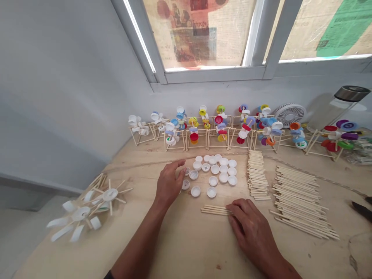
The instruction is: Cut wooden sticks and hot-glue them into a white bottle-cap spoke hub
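My left hand [169, 183] reaches over the left edge of a group of several white bottle caps [215, 173] laid out on the wooden table [192, 244]. Its fingers curl loosely over the nearest caps and I cannot see whether one is pinched. My right hand [250, 226] lies flat on the table with its fingers stretched onto the right end of a small bundle of thin wooden sticks [214, 209]. It grips nothing.
Two stacks of wooden sticks [256, 174] [299, 199] lie at the right. A row of stick-and-cap pinwheel models [221, 130] lines the back wall. White pinwheel parts [87, 211] lie at the left edge. A small fan [290, 114], a jar [345, 104] and a dark tool [362, 209] are at the right.
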`<action>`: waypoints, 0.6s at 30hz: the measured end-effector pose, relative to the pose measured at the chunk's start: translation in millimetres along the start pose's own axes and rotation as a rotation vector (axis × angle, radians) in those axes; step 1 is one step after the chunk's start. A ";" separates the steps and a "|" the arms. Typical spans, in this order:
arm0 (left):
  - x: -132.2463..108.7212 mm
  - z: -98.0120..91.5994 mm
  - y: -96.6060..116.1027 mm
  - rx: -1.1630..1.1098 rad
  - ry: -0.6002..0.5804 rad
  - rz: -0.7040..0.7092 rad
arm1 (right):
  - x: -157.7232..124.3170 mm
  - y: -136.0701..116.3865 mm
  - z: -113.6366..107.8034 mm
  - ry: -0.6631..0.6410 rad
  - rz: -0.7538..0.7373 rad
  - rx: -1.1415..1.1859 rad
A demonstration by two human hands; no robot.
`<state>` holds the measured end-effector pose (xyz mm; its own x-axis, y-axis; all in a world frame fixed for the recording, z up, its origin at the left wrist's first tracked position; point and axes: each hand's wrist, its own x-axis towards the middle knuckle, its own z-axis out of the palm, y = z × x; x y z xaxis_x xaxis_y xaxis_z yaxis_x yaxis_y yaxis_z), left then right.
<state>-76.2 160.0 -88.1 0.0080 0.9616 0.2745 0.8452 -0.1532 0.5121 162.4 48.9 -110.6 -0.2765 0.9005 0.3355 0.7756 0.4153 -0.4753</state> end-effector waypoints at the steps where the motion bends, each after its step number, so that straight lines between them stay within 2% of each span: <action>1: 1.1 -1.1 4.8 -0.001 0.001 0.035 | 0.2 -0.3 0.1 0.003 0.004 0.003; 4: 10.2 2.0 24.4 0.050 -0.083 0.201 | 0.3 -1.1 -0.3 -0.003 0.015 0.011; 10: 41.2 29.0 59.5 0.249 -0.241 0.461 | 0.0 -2.1 -1.6 -0.027 0.034 0.035; 14: 51.0 38.0 64.6 0.311 -0.315 0.532 | 0.4 -2.9 -1.9 -0.028 0.037 0.044; 18: 47.1 29.0 58.7 0.225 -0.275 0.516 | 0.2 -3.2 -2.5 -0.012 0.033 0.044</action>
<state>-10.7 202.9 -68.7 0.5571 0.8044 0.2061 0.7872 -0.5906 0.1774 161.3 47.4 -106.9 -0.2585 0.9152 0.3092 0.7587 0.3905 -0.5214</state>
